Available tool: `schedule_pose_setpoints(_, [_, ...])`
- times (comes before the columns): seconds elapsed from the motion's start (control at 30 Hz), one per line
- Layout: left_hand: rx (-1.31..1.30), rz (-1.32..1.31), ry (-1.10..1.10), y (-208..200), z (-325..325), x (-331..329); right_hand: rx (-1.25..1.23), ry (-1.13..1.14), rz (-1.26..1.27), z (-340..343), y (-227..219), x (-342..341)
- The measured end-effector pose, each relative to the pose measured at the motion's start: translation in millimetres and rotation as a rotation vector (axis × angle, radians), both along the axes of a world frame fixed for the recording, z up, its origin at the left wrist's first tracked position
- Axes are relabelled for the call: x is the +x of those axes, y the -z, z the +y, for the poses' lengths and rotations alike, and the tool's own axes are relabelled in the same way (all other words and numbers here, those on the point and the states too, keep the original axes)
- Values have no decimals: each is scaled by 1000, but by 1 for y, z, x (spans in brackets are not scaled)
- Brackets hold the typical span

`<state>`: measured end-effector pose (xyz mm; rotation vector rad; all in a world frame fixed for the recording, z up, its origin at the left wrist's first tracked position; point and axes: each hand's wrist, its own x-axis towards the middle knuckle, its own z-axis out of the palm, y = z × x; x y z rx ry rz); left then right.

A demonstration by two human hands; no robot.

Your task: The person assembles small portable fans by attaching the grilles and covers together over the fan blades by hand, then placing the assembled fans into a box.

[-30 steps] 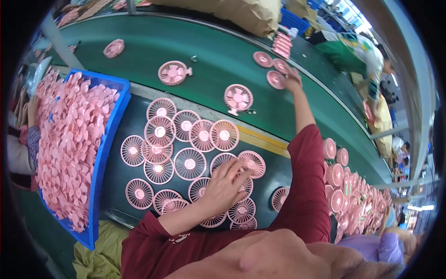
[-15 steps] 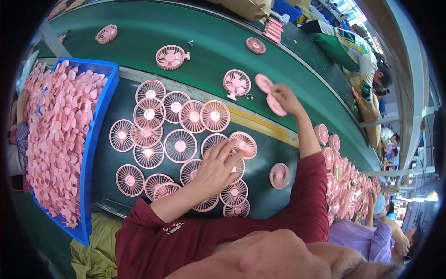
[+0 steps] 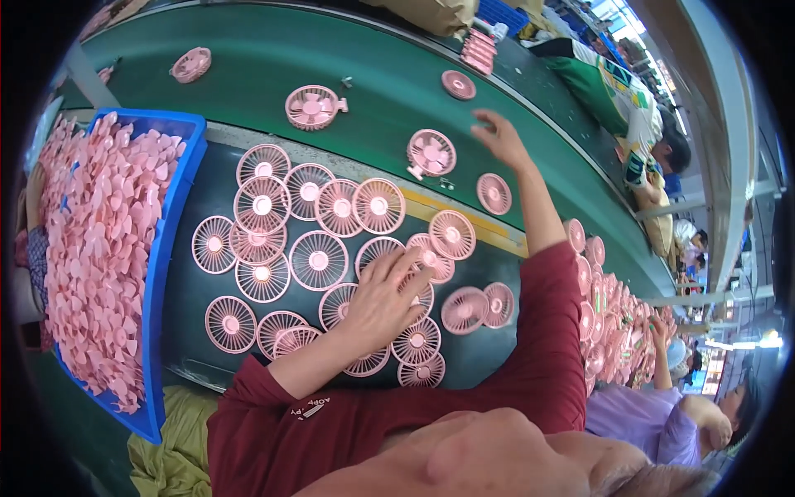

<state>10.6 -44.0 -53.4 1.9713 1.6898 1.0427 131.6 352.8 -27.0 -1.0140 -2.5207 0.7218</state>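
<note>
My left hand [image 3: 383,300] lies fingers spread across overlapping round pink fan grilles [image 3: 318,261] on the dark worktable. My right hand [image 3: 502,142] reaches over the green conveyor belt with fingers apart and nothing in them. Just below it on the belt rests a pink fan cover [image 3: 494,194]. To its left is a pink fan body with blades [image 3: 431,154]. Another fan body [image 3: 311,108] lies farther left. A grille [image 3: 452,234] sits at the table's far edge, touching another grille. Right of my left hand, a blurred grille [image 3: 464,310] overlaps a second pink grille [image 3: 498,305].
At the left stands a blue crate [image 3: 155,331] heaped with pink fan blades. A pink cover [image 3: 458,84] and a folded-looking pink stack [image 3: 479,51] lie farther back. Piled pink parts [image 3: 613,323] are at the right, near a co-worker in purple [image 3: 638,418].
My right hand has let go of the pink cover and moved farther away over the belt. A blurred grille now appears on the table at right. My left hand has hardly moved.
</note>
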Motion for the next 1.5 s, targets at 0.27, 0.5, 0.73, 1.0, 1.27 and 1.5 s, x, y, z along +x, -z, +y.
schedule_pose_setpoints(0.27, [-31, -38, 21, 0, 1, -1, 494, 324, -298, 84, 63, -81])
schedule_pose_setpoints(0.5, [0, -58, 11, 1, 0, -3, 417, 216, -208, 42, 50, 6])
schedule_pose_setpoints(0.73, [50, 16, 29, 7, -1, -1, 390, 167, -146, -89, 40, 108])
schedule_pose_setpoints(1.0, [114, 67, 48, 3, 5, 7, -16, 18, -61, -182, 2, 127])
schedule_pose_setpoints(1.27, [126, 138, 94, 3, 5, 9, 209, 56, -65, -212, 19, 78])
schedule_pose_setpoints(1.5, [37, 213, 153, -12, 0, 6, -253, 17, 45, -244, 4, 96])
